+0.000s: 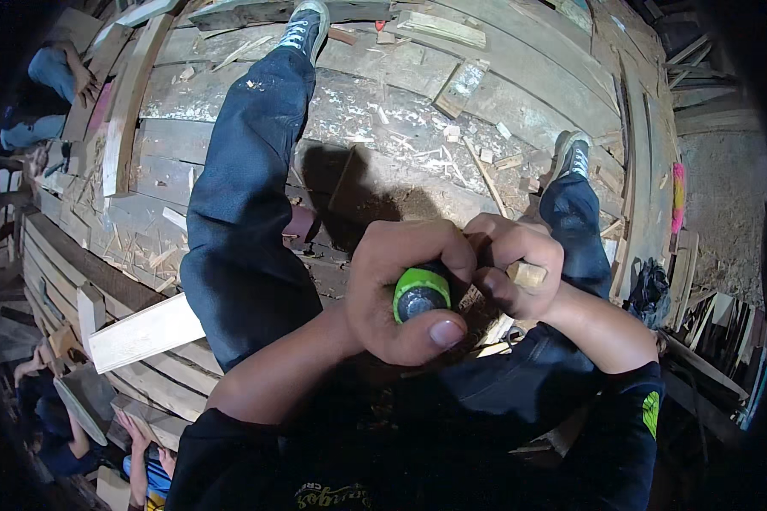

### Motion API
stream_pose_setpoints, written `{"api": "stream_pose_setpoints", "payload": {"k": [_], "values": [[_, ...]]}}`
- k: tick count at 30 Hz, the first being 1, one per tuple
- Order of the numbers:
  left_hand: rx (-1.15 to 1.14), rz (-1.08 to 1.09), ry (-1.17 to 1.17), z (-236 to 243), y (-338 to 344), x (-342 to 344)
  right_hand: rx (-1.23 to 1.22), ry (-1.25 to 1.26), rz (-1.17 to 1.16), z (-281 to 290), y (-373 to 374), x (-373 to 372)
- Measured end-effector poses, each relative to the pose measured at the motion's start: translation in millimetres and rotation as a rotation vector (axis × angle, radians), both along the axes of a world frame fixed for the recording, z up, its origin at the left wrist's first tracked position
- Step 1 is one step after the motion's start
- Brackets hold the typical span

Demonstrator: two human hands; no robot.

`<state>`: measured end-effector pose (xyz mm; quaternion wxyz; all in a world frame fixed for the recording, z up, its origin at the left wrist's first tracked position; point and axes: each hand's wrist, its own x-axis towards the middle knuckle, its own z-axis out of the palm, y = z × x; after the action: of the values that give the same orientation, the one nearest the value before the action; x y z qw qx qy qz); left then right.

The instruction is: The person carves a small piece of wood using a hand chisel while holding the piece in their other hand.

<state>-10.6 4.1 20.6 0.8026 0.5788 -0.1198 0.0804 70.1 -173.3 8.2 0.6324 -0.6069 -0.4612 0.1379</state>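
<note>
My left hand (368,271) is wrapped round a thick green-and-black tool handle (423,294), whose rounded butt end faces up between thumb and fingers. The far end of that tool is hidden, so its kind cannot be made out. Right beside it, my right hand (520,243) is closed on a small piece of pale wood (528,274), with one end showing out of the fist. Both hands are close together in front of my lap, the knuckles almost touching. What lies between them is mostly hidden.
Wood chips and offcuts litter the plank floor (358,102) between my legs. A pale board (149,332) juts out beside my left thigh. Along the left edge, other people's hands (136,430) are near boards. A black plastic bag (649,289) and stacked scrap wood lie at right.
</note>
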Motion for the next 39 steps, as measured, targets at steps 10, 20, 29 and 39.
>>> {"api": "stream_pose_setpoints", "payload": {"k": [10,20,29,39], "values": [[-0.021,0.026,-0.108,-9,-1,5,-0.034,0.01,-0.014,1,-2,1],[-0.028,0.027,-0.102,-10,0,4,-0.047,-0.021,-0.023,0,-2,1],[-0.031,0.035,-0.106,-10,0,5,-0.045,-0.012,-0.014,1,-2,3],[-0.039,0.028,-0.089,-9,0,5,-0.101,-0.062,0.015,4,-4,4]]}}
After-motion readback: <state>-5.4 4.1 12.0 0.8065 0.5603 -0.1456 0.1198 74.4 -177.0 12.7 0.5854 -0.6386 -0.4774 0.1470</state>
